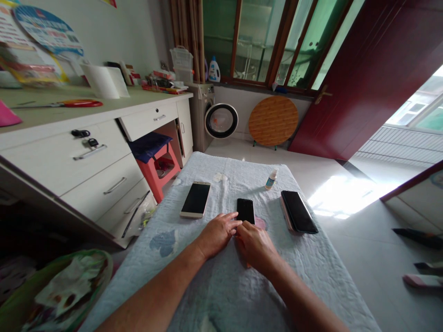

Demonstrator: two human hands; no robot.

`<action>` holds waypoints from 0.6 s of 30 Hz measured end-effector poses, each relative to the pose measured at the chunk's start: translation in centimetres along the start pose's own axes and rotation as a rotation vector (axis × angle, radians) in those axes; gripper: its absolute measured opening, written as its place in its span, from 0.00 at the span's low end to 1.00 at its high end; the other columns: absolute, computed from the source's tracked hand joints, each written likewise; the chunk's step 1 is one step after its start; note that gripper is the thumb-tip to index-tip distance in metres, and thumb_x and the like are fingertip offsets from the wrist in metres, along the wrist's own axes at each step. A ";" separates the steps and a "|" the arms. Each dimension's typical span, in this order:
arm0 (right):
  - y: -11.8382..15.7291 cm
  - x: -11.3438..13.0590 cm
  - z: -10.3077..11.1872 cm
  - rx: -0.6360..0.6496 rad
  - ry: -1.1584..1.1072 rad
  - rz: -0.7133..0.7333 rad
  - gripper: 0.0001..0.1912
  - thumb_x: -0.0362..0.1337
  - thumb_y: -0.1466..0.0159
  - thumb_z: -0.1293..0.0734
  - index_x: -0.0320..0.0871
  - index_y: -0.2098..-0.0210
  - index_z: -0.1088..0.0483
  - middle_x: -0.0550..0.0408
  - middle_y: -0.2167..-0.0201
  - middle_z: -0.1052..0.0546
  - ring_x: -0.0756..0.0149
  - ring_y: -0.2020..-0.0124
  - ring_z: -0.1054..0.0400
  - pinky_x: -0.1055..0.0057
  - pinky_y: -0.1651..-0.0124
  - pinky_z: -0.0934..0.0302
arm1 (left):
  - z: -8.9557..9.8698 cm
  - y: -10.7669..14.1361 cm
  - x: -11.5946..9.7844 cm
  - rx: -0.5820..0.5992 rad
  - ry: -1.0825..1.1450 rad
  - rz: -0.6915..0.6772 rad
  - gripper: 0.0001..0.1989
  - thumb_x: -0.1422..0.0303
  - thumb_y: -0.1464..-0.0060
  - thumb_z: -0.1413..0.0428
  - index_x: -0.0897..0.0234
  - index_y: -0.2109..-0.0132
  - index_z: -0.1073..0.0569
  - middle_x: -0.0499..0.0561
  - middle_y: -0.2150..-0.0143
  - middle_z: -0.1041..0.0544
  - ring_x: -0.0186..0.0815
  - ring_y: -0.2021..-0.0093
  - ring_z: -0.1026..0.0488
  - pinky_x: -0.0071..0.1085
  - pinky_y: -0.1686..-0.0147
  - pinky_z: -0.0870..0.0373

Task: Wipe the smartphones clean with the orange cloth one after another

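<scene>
A small black smartphone (245, 210) lies face up on the cloth-covered table in front of me. My left hand (218, 233) is at its lower left corner, fingers drawn together and touching its edge. Curled over the phone's bottom end is my right hand (255, 242), closed. A bit of orange (248, 265) shows beneath it, but the fingers hide what it belongs to. To the left lies a larger gold-rimmed smartphone (195, 199). On the right is a black phone (299, 211) on top of a pinkish item. A small spray bottle (272, 179) stands behind them.
A pale blue quilted cloth (221, 163) covers the table. At left stand a white desk (93, 170) with drawers, a red stool (162, 168) and a filled green bin (69, 290). Beyond are a washing machine with its door (221, 121) open and a round wooden tabletop (273, 120).
</scene>
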State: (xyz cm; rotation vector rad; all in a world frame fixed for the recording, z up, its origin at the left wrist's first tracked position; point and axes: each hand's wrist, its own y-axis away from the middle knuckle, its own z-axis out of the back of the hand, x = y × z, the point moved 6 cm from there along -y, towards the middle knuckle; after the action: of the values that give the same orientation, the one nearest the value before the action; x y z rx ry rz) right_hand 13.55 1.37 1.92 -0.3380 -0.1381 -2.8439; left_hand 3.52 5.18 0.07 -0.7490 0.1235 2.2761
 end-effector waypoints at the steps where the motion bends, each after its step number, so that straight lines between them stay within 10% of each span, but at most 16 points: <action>1: 0.0 0.1 0.0 -0.009 0.000 0.003 0.09 0.31 0.34 0.42 0.42 0.62 0.30 0.53 0.62 0.26 0.69 0.64 0.31 0.74 0.67 0.48 | 0.1 0.0 0.0 0.000 0.008 0.002 0.18 0.68 0.38 0.50 0.57 0.43 0.29 0.54 0.38 0.33 0.41 0.41 0.34 0.39 0.41 0.40; 18: 0.9 -3.0 0.9 0.094 0.114 -0.148 0.06 0.33 0.38 0.39 0.44 0.65 0.30 0.53 0.66 0.24 0.66 0.67 0.28 0.72 0.71 0.51 | -0.1 0.0 -0.1 0.020 -0.054 -0.029 0.18 0.69 0.41 0.45 0.61 0.43 0.29 0.57 0.36 0.35 0.42 0.39 0.36 0.40 0.39 0.42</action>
State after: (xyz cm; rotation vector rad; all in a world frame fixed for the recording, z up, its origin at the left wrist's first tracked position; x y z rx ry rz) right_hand 16.81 1.40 2.14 -0.1507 -0.2829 -2.9806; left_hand 3.62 5.12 0.09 -0.6743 0.1086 2.2619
